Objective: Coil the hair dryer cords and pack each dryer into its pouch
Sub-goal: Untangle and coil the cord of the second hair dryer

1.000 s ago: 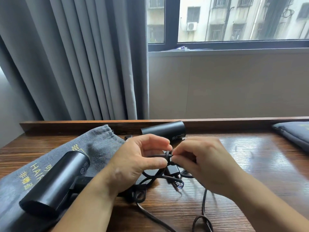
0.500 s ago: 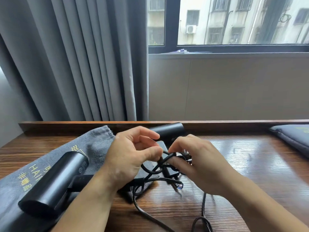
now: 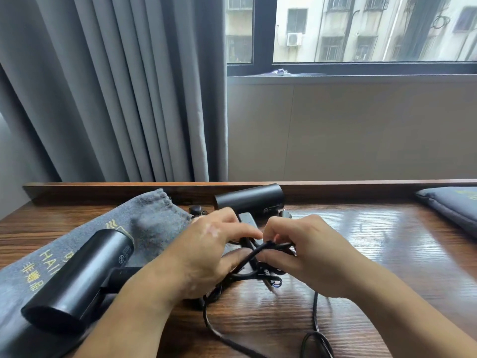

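Cord [image 3: 268, 245] runs nine-to-three between your close-set left hand [image 3: 206, 257] and right hand [image 3: 312, 257], both pinching it, dryer [image 3: 250, 200] at twelve.

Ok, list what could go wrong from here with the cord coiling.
1. The left hand and right hand pinch the cord above a tangled heap; pulling may tighten a knot.
2. The trailing cord loops out of view at the bottom; it could snag.
3. The near dryer lies beside the left forearm; a tug might drag it.
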{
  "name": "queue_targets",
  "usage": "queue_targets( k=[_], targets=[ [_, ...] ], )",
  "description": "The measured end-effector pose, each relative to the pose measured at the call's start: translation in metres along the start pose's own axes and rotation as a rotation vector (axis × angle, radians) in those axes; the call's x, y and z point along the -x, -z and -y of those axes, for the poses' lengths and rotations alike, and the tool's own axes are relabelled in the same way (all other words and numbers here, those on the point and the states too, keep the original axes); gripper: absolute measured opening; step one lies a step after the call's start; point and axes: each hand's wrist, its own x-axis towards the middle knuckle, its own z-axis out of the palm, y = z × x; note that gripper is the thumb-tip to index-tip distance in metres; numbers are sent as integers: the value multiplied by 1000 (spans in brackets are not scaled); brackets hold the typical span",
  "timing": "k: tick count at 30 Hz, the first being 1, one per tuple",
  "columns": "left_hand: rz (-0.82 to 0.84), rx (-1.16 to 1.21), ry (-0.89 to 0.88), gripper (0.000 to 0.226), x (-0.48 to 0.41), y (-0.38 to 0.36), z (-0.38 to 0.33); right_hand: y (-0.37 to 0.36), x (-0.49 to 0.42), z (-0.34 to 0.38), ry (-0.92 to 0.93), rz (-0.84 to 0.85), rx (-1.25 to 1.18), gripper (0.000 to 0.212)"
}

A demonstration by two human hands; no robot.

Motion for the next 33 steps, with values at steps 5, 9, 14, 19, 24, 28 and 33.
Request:
queue_targets(
  k=[5,9,14,19,24,28,33],
  targets=[
    [-310,-5,25,21,0,5,3,2,-2,2,-35,38,-42,31],
    [-578,-88,171,25,-1,5,0,3,-3,-3,-99,50,-68,19],
    [-462,-270,364,8,-4,-2,-3,3,-3,-2,-129,66,30,15],
    [-195,-310,106,34,-5,-7,-11,4,-5,1,-85,54,133,19],
    [-125,-239,-72,33,-12,-1,-5,5,-5,3,-47,9,91,18],
    [-218,-231,15,37,-15,14,4,13,-7,2,-80,39,78,20],
    [-326,-378,403,28,-12,44,16,16,-8,1,-68,55,1,17]
  ],
)
